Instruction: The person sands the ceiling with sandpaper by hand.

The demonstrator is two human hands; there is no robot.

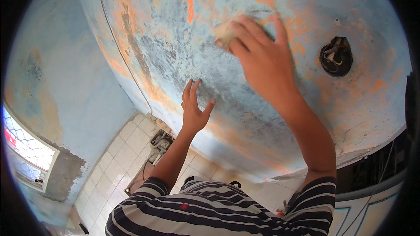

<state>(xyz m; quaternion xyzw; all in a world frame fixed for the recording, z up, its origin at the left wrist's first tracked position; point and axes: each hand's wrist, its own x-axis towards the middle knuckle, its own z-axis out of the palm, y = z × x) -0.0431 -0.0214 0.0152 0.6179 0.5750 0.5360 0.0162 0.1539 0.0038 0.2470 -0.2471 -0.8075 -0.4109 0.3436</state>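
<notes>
A wall (245,118) with patchy light blue, orange and dark grey paint fills the space before me. My right hand (262,54) is up against it, fingers and thumb closed on a small tan pad (224,33). The pad is blurred, and I cannot tell whether it is sandpaper or a sponge. Lower and to the left, my left hand (196,108) holds nothing. Its fingers are apart, with the tips at or close to the dark, worn patch of paint; contact is hard to judge.
Right of my right hand, a dark round hole (336,57) in the wall shows loose wires. A thin cable (116,37) runs down the wall's left side. Tools or scraps (161,142) lie at its foot on the tiled floor (116,159). A barred window (28,148) is far left.
</notes>
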